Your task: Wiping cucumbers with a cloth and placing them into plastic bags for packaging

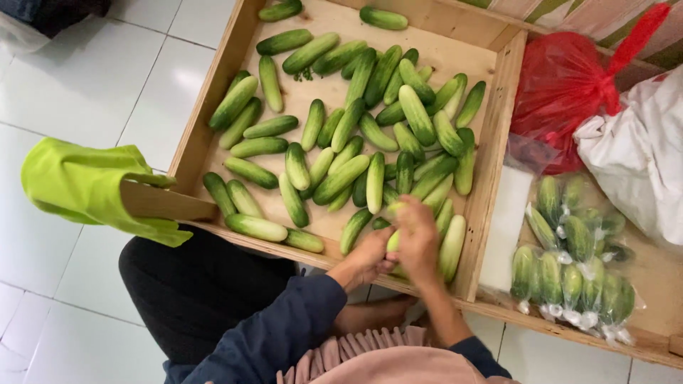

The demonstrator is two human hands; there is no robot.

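I see both hands low in the frame's middle: left hand [371, 254] and right hand [416, 238], fingers clamped on one pale cucumber [393, 242] above the wooden tray [491, 171]; I'd grip gently to avoid bruising

The right hand [418, 238] covers most of the pale cucumber [393, 243] it grips, and the left hand [370, 257] hides the lower end. At the right edge the white bag [637, 153] is cut off, as is the dark bundle [57, 11] at the upper left. The bagged cucumbers [569, 277] at lower right blur behind shiny plastic.
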